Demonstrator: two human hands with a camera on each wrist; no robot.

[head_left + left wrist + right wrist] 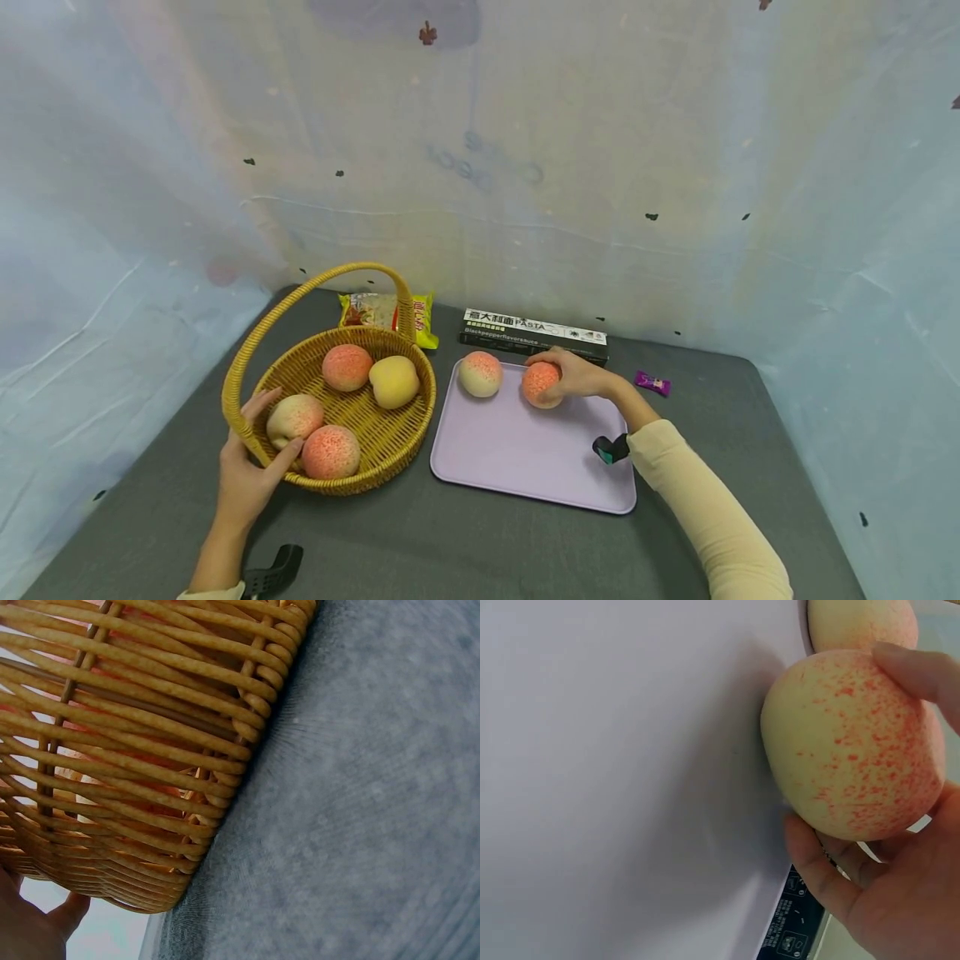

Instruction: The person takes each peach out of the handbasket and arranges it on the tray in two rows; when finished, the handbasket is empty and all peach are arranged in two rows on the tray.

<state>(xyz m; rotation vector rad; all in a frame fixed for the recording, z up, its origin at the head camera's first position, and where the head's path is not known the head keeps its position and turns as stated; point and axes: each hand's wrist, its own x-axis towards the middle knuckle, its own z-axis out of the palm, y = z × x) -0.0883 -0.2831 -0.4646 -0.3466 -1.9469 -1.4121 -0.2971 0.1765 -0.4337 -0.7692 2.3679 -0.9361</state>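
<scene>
My right hand (573, 373) grips a reddish peach (541, 384) at the back of the lilac tray (525, 454); the right wrist view shows its thumb above and fingers below. A paler peach (481, 374) stands beside it on the tray. At the near-left rim of the yellow wicker basket (378, 467), my left hand (251, 475) holds on by the foot of the handle, its thumb over the rim near a pale peach (294, 418). Also inside the basket lie a speckled peach (331, 452), an orange-red peach (347, 367) and a yellow fruit (394, 382). Wickerwork partly hides the left fingers.
Behind the tray lies a black pasta box (528, 333). A yellow food packet (424, 321) is behind the basket, and a small purple wrapper (652, 382) lies right of the tray. The basket's tall handle (300, 293) arches over its left part. Pale sheeting surrounds the grey table (420, 550).
</scene>
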